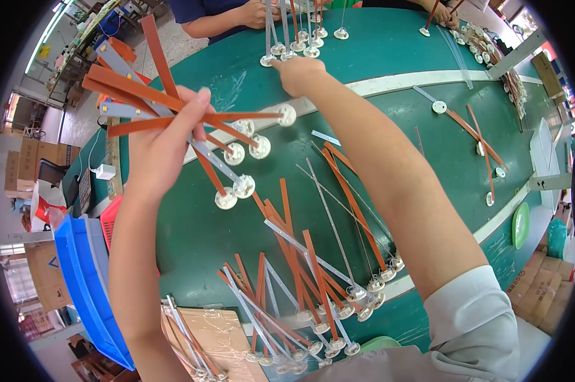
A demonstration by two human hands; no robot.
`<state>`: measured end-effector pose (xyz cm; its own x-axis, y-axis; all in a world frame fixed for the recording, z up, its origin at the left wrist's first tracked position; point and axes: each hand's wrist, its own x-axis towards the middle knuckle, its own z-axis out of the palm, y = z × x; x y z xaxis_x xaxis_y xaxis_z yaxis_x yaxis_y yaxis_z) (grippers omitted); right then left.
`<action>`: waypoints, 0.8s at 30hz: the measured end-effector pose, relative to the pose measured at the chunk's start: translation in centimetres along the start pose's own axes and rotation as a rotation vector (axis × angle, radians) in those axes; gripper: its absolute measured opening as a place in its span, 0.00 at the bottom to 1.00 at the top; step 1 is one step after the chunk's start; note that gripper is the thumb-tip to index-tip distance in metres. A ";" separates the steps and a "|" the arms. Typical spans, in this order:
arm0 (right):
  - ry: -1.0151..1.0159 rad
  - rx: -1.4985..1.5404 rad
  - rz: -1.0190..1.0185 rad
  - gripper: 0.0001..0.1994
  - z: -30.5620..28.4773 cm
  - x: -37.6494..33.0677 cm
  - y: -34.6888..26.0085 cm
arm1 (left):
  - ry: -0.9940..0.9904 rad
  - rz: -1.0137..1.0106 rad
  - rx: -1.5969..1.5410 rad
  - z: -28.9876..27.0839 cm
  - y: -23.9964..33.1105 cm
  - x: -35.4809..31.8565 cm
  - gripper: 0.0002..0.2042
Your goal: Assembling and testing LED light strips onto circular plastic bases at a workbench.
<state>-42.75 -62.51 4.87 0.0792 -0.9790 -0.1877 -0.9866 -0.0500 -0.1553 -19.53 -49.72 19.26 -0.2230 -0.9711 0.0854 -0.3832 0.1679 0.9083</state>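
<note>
My left hand [166, 137] is raised at the left, closed around a bunch of brown and white LED strips [131, 86]. Round white discs [259, 146] sit at the strips' ends, fanned out to the right of the hand. My right arm stretches to the far side of the table. There my right hand [300, 73] is closed at the foot of a group of upright strips [285, 25], its fingertips at the white disc [268, 61] of one strip. Its grip is partly hidden behind the hand.
Many more strips with discs [326, 267] lie heaped on the green table [192, 254] near me; a few lie at the right [478, 137]. A white rail [389, 79] crosses the table. Blue bins [87, 280] stand at left. Across the table are other people's hands [255, 14].
</note>
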 end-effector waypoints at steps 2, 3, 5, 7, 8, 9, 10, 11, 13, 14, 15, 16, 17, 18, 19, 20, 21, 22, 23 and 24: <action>-0.042 -0.077 -0.013 0.34 -0.3 -0.7 -1.6 | -0.007 -0.023 0.031 -0.4 0.4 -1.1 0.12; -0.061 -0.087 0.000 0.33 -0.1 -0.7 -1.8 | -0.013 -0.033 0.022 -0.3 0.5 -1.6 0.12; -0.059 -0.097 0.015 0.33 -0.3 -0.7 -1.9 | -0.014 -0.055 -0.006 -0.2 0.6 -2.1 0.12; -0.060 -0.101 0.025 0.33 -0.6 -0.9 -2.2 | -0.017 -0.049 -0.014 -0.7 0.4 -2.5 0.12; -0.059 -0.095 0.034 0.32 -0.7 -0.9 -2.4 | -0.027 -0.048 -0.019 -0.9 0.3 -2.7 0.12; -0.058 -0.088 0.043 0.32 -0.8 -1.0 -2.5 | -0.021 -0.046 -0.021 -1.1 0.4 -2.9 0.12; -0.056 -0.091 0.039 0.32 -0.8 -1.0 -2.6 | -0.016 -0.038 -0.031 -1.2 0.5 -3.1 0.12; -0.043 -0.096 0.052 0.28 -0.8 -1.1 -2.7 | -0.011 -0.031 -0.041 -1.4 0.6 -3.3 0.12; -0.030 -0.103 0.065 0.24 -0.7 -0.9 -2.8 | -0.007 -0.032 -0.037 -1.6 0.8 -3.5 0.12; -0.038 -0.093 0.061 0.28 -0.6 -0.8 -2.8 | -0.006 -0.034 -0.032 -1.7 0.9 -3.6 0.12; -0.045 -0.082 0.055 0.31 -0.6 -0.7 -2.9 | -0.003 -0.035 -0.031 -1.8 1.1 -3.8 0.12; -0.046 -0.082 0.052 0.31 -0.6 -0.8 -3.1 | -0.015 -0.042 -0.025 -2.0 1.3 -4.0 0.12; -0.041 -0.086 0.055 0.31 -0.5 -0.8 -3.2 | -0.027 -0.049 -0.019 -2.1 1.4 -4.1 0.12; -0.036 -0.091 0.059 0.31 -0.4 -0.8 -3.3 | -0.025 -0.050 -0.020 -2.2 1.5 -4.3 0.12; -0.037 -0.094 0.059 0.31 -0.4 -0.7 -3.2 | -0.009 -0.059 -0.022 -2.1 1.5 -4.5 0.12; -0.030 -0.084 0.055 0.30 -0.4 -0.8 -3.1 | 0.006 -0.068 -0.025 -2.0 1.5 -4.6 0.12; -0.023 -0.071 0.048 0.30 -0.4 -0.9 -3.1 | 0.008 -0.070 -0.026 -2.0 1.4 -4.7 0.12; -0.024 -0.074 0.048 0.30 -0.5 -1.0 -3.0 | 0.002 -0.078 -0.034 -1.9 1.3 -4.8 0.12; -0.024 -0.074 0.022 0.31 -0.8 -1.1 -2.8 | -0.004 -0.084 -0.044 -1.8 1.2 -4.8 0.12; -0.024 -0.075 -0.003 0.32 -1.3 -1.5 -2.8 | -0.003 -0.085 -0.050 -1.8 1.2 -5.0 0.12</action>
<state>-40.30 -61.20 6.82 0.0845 -0.9738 -0.2109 -0.9942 -0.0684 -0.0825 -17.24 -44.99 20.62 -0.1947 -0.9808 0.0062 -0.3558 0.0766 0.9314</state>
